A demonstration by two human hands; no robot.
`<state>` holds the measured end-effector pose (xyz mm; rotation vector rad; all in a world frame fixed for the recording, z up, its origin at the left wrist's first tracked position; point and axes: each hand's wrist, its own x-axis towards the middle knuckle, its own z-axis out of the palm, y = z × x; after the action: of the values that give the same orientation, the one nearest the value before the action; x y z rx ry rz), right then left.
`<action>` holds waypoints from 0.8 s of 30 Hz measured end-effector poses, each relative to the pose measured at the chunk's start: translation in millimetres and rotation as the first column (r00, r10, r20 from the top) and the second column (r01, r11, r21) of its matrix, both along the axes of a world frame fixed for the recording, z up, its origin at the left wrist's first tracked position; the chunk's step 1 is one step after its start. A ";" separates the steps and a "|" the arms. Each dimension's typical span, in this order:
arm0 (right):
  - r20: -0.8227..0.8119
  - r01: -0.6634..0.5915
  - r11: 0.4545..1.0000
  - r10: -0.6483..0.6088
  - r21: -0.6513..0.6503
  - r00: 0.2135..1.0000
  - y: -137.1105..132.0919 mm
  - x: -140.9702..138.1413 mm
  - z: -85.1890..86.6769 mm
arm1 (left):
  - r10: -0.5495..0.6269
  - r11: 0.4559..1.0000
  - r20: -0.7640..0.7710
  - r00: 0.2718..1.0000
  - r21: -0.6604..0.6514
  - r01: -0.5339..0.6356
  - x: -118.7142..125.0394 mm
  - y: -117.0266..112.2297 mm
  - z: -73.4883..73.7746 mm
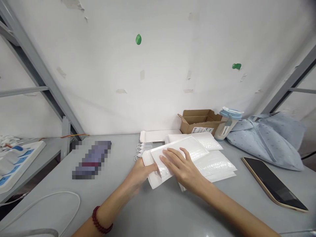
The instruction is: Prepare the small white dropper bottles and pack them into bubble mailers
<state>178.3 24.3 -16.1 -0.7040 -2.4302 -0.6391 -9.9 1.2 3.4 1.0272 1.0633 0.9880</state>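
A white bubble mailer is held slanted above the desk, its flap end toward the left. My left hand grips that end, with the thumb at the mouth and the other fingers mostly hidden underneath. My right hand lies on the mailer's upper face, fingers stretched out; its thumb is hidden. More white bubble mailers lie under and behind it. Just beyond my left hand are several small white items with looped cords, partly covered. A further white mailer lies flat by the wall.
An open cardboard box stands behind the mailers, beside a blue-lidded cup. To the right are a pale blue cloth bag and a phone. A pixelated purple item, a white cable and a power strip are left.
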 end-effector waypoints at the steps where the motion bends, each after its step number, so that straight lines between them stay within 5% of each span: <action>1: -0.005 0.002 1.000 -0.002 0.006 1.000 0.7 0.8 1.4 | -0.010 1.000 -0.002 1.000 0.000 0.010 -1.1 0.0 0.8; 10: -0.085 0.039 0.998 -0.034 0.053 0.996 8.8 4.3 6.7 | 0.012 0.983 0.135 0.991 0.180 -0.037 -12.1 5.0 5.2; 15: -0.090 0.048 0.993 -0.038 0.109 0.995 8.8 4.7 6.5 | 0.103 0.911 -0.123 0.987 0.409 -0.044 -10.2 1.8 3.5; 17: -0.112 0.049 0.989 -0.034 0.137 0.993 9.2 4.9 7.2 | 0.204 0.799 -0.317 0.926 0.601 0.030 -7.3 0.1 -1.8; 20: -0.137 0.045 0.982 -0.021 0.181 0.990 9.8 5.5 8.9 | 0.437 0.523 -0.476 0.763 0.825 0.215 -2.4 0.4 -12.9; 22: -0.145 0.047 0.976 -0.016 0.213 0.989 9.6 6.0 10.7 | 0.563 0.377 -0.491 0.664 0.868 0.322 0.1 3.0 -19.1; 24: -0.156 0.053 0.968 -0.014 0.247 0.988 8.8 6.4 13.2 | 0.631 0.296 -0.479 0.610 0.876 0.380 1.8 7.1 -22.1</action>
<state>184.7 33.1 -2.9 -0.6641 -2.1523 -0.8556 -8.1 8.3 -18.7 2.6981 1.2419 1.4184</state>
